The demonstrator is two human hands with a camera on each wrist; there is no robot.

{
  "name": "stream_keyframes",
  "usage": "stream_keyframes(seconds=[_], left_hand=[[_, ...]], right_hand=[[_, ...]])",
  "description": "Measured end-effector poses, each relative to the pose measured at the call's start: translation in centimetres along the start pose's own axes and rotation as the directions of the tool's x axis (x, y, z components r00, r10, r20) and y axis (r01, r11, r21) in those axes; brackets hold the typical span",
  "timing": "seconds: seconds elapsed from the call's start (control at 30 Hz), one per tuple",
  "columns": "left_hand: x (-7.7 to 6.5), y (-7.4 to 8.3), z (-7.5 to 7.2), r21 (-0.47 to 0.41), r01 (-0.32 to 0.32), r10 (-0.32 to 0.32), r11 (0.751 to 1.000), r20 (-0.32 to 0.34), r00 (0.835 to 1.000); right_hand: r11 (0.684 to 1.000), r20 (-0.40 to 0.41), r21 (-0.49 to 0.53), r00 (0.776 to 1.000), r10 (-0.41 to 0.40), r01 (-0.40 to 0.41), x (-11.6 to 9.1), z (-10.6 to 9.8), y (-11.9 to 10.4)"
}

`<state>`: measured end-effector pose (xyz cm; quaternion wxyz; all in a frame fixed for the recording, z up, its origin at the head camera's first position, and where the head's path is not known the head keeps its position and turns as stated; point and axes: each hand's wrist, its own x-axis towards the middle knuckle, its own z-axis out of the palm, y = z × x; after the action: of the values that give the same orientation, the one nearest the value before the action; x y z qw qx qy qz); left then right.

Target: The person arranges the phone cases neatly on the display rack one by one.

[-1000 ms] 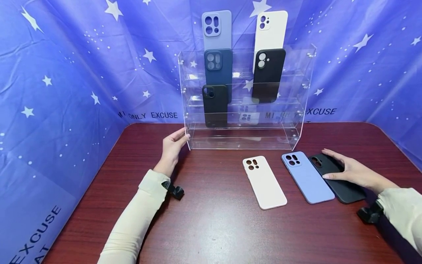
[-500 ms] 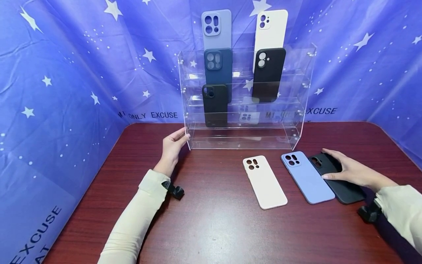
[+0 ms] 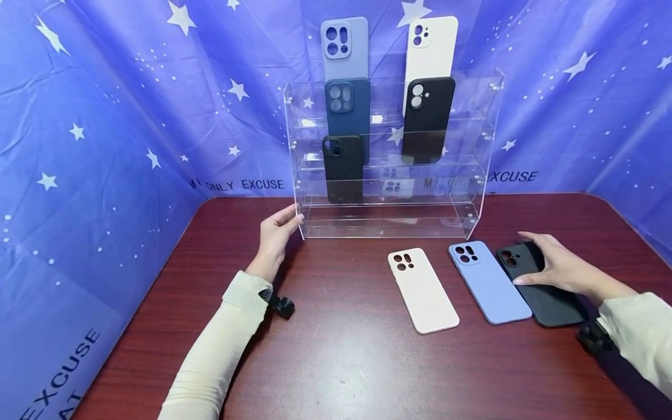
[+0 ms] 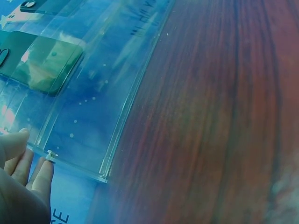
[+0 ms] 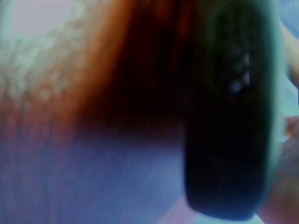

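Observation:
With my left hand (image 3: 274,238) I hold the lower left side of a clear acrylic display stand (image 3: 383,228). In the left wrist view the fingers (image 4: 43,179) lie at the stand's side panel. My right hand (image 3: 564,267) spans a black phone case (image 3: 551,300) at the right of the table and grips it, the thumb at its left edge and the fingers over its far edge. Beside it lies a light blue phone case (image 3: 493,289), and further left a cream phone case (image 3: 424,294). The right wrist view is blurred, with a dark shape filling much of it.
On the stand lean a light blue case (image 3: 346,49), a dark blue case (image 3: 348,122), a black case (image 3: 343,169), a white case (image 3: 438,49) and another black case (image 3: 427,122). A blue star-printed curtain (image 3: 236,116) hangs behind the reddish-brown table (image 3: 336,326).
My right hand and the black case under it have shifted slightly to the right, a little away from the light blue case. My left hand stays at the stand.

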<state>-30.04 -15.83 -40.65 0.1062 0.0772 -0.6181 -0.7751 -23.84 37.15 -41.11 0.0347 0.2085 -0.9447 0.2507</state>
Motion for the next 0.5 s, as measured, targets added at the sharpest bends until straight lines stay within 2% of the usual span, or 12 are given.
stream_keyframes(seconds=[0.13,0.2,0.37,0.5], left_hand=[[0.0,0.0,0.0,-0.003,-0.011,0.011,1.000,0.001,1.000],[0.0,-0.1,0.1,-0.010,-0.011,0.011,1.000,0.000,1.000],[-0.1,-0.1,0.1,-0.010,-0.006,0.006,1.000,0.005,1.000],[-0.1,-0.3,0.0,-0.002,-0.004,0.004,1.000,0.011,1.000]], right_hand=[[0.991,0.076,0.012,0.988,0.133,-0.134,0.4,-1.0,-0.3],[0.983,0.085,0.005,0.980,0.181,-0.182,0.5,-1.4,-0.4],[0.982,0.000,0.019,0.982,0.189,-0.189,0.5,-2.1,-0.2],[0.970,-0.037,0.074,0.971,0.235,-0.232,0.3,-2.4,-0.1]])
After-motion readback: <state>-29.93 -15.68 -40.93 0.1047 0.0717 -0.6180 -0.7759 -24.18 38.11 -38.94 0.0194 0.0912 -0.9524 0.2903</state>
